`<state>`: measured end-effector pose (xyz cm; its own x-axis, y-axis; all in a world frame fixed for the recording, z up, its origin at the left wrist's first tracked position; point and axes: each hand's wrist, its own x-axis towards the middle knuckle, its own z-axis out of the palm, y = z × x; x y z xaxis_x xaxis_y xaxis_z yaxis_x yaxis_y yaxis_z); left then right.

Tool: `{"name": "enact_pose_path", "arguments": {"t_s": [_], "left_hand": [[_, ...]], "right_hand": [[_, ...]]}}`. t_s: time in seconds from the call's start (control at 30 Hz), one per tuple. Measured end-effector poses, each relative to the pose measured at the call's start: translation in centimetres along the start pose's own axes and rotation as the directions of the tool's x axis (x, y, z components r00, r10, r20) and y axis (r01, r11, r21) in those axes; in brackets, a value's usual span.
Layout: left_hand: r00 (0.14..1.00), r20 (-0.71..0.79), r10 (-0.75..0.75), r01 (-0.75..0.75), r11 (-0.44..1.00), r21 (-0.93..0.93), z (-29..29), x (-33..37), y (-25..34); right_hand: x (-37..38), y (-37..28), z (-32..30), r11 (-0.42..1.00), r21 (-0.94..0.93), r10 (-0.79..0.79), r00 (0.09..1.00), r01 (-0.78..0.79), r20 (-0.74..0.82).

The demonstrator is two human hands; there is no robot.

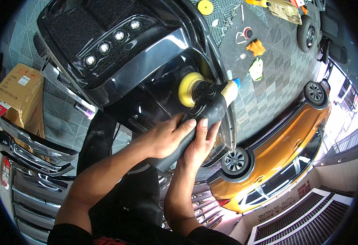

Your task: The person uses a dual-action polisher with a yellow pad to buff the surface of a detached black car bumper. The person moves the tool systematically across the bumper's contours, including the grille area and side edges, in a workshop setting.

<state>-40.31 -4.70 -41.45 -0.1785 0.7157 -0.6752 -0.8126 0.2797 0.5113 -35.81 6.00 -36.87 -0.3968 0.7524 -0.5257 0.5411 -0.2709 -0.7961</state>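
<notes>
Grey floor tiles [269, 112] show either side of the glossy black panel [162, 47]; at its near right sits a yellow-padded polisher [209, 107], left hand [166, 136] and right hand [198, 145] both curled firmly around it.

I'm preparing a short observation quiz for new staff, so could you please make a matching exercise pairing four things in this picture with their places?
Things
1. Black polisher
2. Cardboard box
3. Orange cloth
4. Orange car

Places
A. Far left of the picture
B. Lower right of the picture
C. Held by the left hand and the right hand
D. Upper right of the picture

Right pairs: 1-C, 2-A, 3-D, 4-B
</notes>
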Motion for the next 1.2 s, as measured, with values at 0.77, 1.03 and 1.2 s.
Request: {"name": "enact_pose_path", "arguments": {"t_s": [0.77,1.03,1.2], "left_hand": [[1.000,-0.012,0.017,-0.017,1.000,0.008,-0.6,-0.2,0.8],[0.990,0.055,-0.131,0.129,0.991,0.029,0.8,0.6,1.5],[0.993,-0.002,-0.122,0.122,0.991,0.052,-0.4,0.0,1.5]], "right_hand": [[0.1,-0.6,1.0,0.998,0.060,0.014,0.999,-0.015,0.030],[0.1,-0.3,-0.8,0.999,0.029,0.024,0.998,-0.023,-0.050],[0.4,0.3,0.0,0.999,0.030,-0.016,1.000,0.015,0.024]]}}
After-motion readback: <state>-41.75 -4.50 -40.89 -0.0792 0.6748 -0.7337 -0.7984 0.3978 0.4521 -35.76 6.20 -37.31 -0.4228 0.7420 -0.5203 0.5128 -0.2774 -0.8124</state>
